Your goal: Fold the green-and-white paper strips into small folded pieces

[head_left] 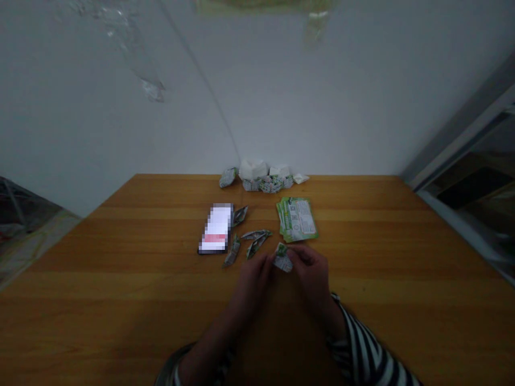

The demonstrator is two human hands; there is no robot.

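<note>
Both my hands meet over the wooden table [402, 300], pinching a small folded piece of green-and-white printed paper [282, 259] between them. My left hand [253, 276] grips its left side with closed fingers. My right hand [309, 271] grips its right side, fingers curled. Just beyond lies a stack of flat printed leaflets [298, 219]. Several folded paper shapes [253, 241] lie to the left of my hands, beside a phone [217, 228] with a lit screen.
A heap of finished folded paper pieces [263, 177] sits at the table's far edge against the white wall. A window frame [462, 150] runs along the right. Dark clutter shows past the table's left edge.
</note>
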